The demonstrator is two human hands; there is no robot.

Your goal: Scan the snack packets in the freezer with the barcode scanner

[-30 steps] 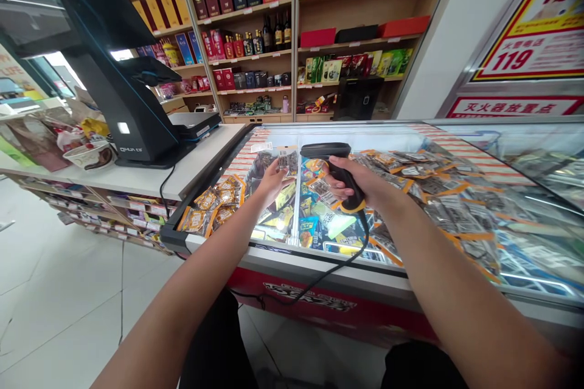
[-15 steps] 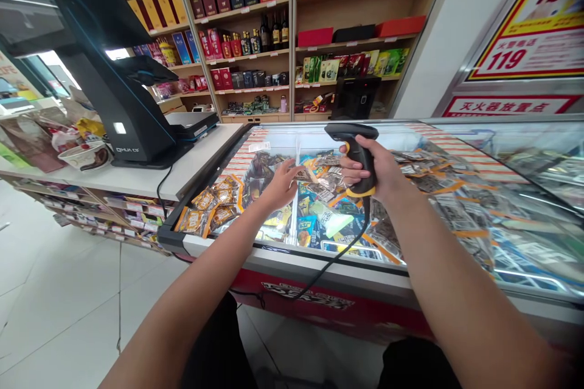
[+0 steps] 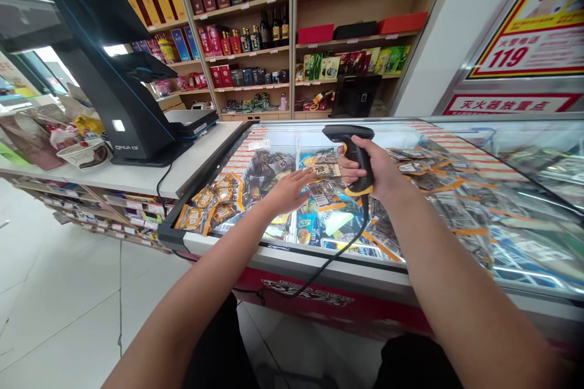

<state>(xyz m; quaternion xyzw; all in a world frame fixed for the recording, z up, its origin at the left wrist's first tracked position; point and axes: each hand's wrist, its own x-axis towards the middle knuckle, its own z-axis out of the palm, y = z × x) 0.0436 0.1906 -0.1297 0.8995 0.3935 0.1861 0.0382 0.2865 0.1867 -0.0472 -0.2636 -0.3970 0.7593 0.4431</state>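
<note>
My right hand [image 3: 381, 175] is closed around the grip of a black barcode scanner [image 3: 351, 146] with an orange band, held upright over the glass lid of a chest freezer [image 3: 319, 255]. Its black cable [image 3: 340, 249] hangs over the freezer's front edge. My left hand [image 3: 287, 189] reaches in from the left with fingers stretched out and pinches a small snack packet [image 3: 326, 170] just below the scanner head, next to my right fingers. Both hands hover above small snack packets [image 3: 214, 202] spread across the glass.
More packets [image 3: 438, 191] cover the lid to the right. At left, a black checkout terminal [image 3: 123, 109] stands on a white counter [image 3: 191, 164] beside a bowl [image 3: 84, 155]. Shelves of boxes and bottles [image 3: 274, 24] fill the back wall. White tiled floor lies at lower left.
My right hand has lifted the scanner and shifted it right, from tipped forward to upright. My left hand has moved right and down with the packet, bringing it under the scanner head.
</note>
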